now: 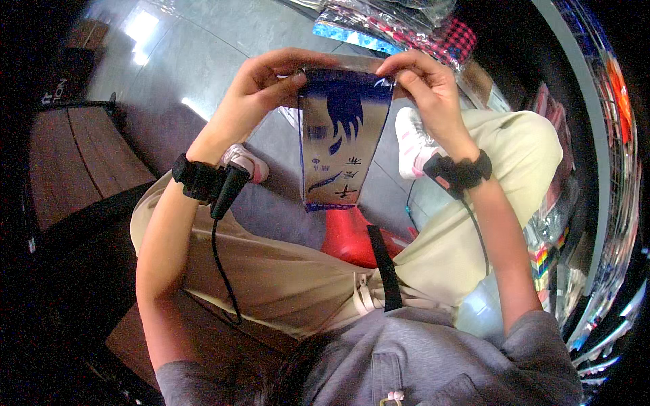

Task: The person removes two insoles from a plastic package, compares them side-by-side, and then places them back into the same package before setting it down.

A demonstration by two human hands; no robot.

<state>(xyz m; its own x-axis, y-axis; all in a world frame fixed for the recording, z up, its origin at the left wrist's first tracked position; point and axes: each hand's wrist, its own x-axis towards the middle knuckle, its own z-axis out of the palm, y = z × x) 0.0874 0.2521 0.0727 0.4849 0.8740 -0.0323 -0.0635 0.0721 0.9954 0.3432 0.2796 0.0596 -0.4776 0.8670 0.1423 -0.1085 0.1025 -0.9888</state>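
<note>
A flat plastic packaging bag (332,147), clear with dark blue printing and writing, hangs in front of me over the floor. My left hand (269,81) pinches its upper left corner between thumb and fingers. At the upper right corner, my right hand (426,81) grips the bag the same way. The bag's top edge is stretched between both hands, and the print appears upside down. Whether anything lies inside the bag is hard to tell. Each wrist wears a black strap with a small device and a cable.
Below the bag is a red stool seat (350,238) between my legs. Plastic-wrapped packages (396,25) lie on the grey tiled floor (203,45) ahead. A brown wooden surface (76,157) stands at left. Along the right runs a rack (604,152) with packaged goods.
</note>
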